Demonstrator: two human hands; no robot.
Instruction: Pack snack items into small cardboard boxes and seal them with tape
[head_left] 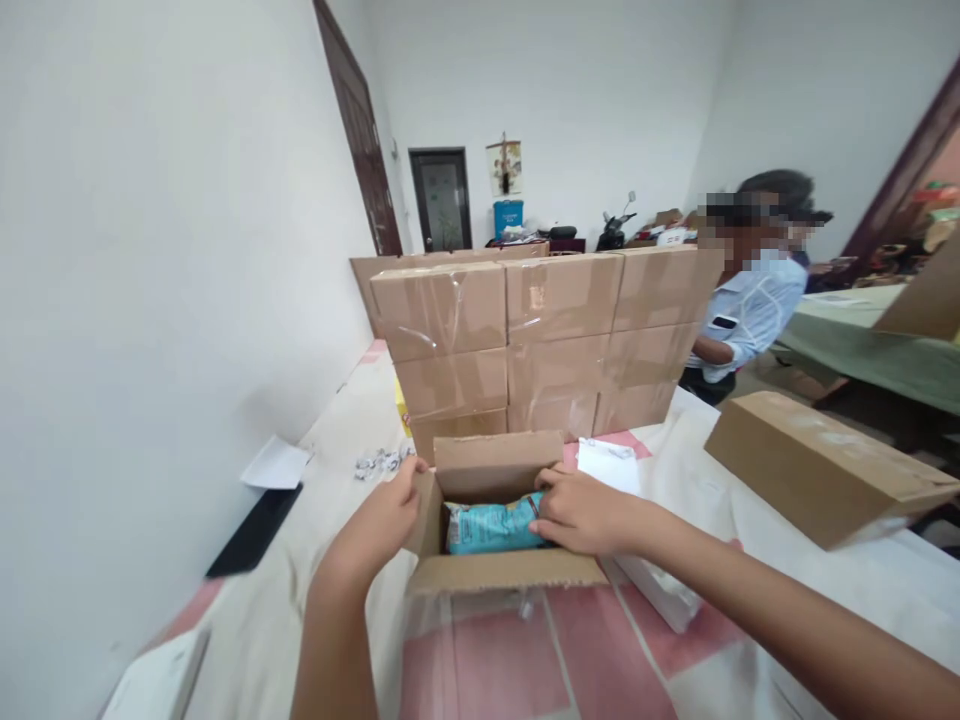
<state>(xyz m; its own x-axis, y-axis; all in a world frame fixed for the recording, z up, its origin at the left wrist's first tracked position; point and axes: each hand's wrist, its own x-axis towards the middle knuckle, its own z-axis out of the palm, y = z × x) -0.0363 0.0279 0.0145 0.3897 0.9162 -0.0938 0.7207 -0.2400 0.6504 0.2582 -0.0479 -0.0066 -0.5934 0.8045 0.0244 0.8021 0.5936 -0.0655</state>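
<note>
My left hand (386, 515) is curled over the left flap of the open carton (495, 572), and my right hand (581, 515), fingers half closed, grips the end of the teal packet (491, 528) lying inside it. I judge it best to brace the flap outward and press the packet flat. The carton rests on a plastic-covered table (570, 655), taped boxes (540, 330) stacked behind, another person (750, 305) standing beyond them.
</note>
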